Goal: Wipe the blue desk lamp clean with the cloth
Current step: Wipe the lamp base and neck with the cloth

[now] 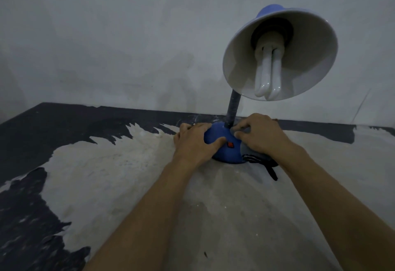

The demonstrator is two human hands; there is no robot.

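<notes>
Lamp (226, 146) standing centre frame on worktop (132, 174); left hand (193, 142) gripping base, likely steadying it; right hand (259, 135) pressing cloth (259, 159) against base near neck, grip closing on cloth, wiping

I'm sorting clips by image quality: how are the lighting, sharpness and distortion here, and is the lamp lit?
Head view: dim, flat, bluish light with soft shadows; the bulb in the blue desk lamp looks unlit, showing only small glints. Wide-angle stretch enlarges the forearms near the bottom edge. The left hand, right hand and dark cloth are slightly soft and grainy.
</notes>
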